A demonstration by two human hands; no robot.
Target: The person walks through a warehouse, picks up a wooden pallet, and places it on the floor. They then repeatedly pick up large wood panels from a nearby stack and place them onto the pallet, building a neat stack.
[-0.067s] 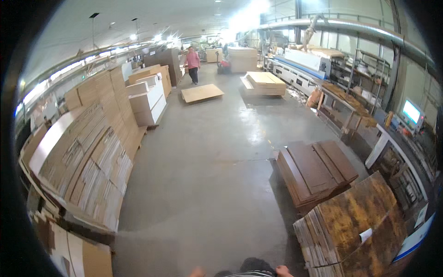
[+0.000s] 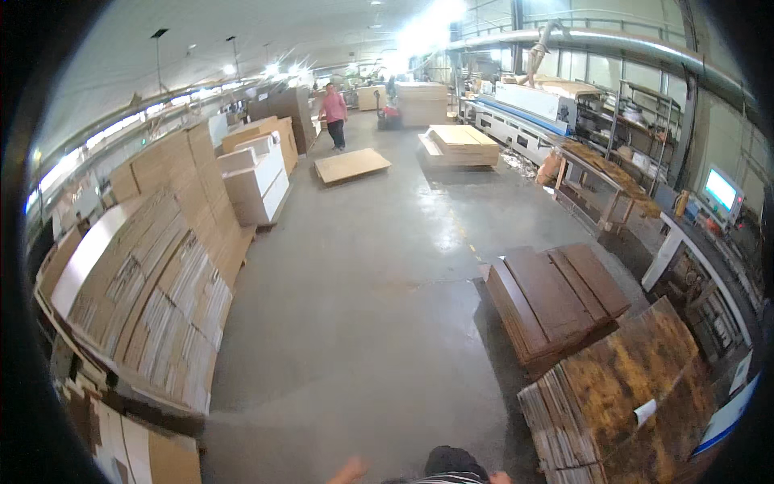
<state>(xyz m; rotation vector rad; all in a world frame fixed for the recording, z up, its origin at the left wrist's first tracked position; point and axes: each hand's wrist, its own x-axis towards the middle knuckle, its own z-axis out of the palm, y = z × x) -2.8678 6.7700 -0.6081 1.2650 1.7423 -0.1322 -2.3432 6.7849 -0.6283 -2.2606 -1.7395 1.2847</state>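
My left hand (image 2: pixel 351 469) shows at the lower edge, blurred, over the grey floor (image 2: pixel 347 355). Cut off by the same edge, my right hand (image 2: pixel 500 477) shows only a small part. Between them is a dark rounded shape (image 2: pixel 451 461), with a bit of black-and-white striped cloth below it. I see nothing held in either hand, but the fingers are too smeared or hidden to read. Nearest to my right hand is a stack of boards with a mottled brown-yellow top (image 2: pixel 629 379).
Tall board stacks (image 2: pixel 173 298) line the left side. Dark brown panels (image 2: pixel 556 290) stand on the right, before a workbench (image 2: pixel 609 173) and a lit screen (image 2: pixel 720 190). Ahead lie a low tan board (image 2: pixel 352 165) and a pale stack (image 2: pixel 463 145). A person in pink (image 2: pixel 334 113) stands farther off.
My left hand has come a little farther up into view, while my right hand has sunk lower. The whole scene has shifted slightly.
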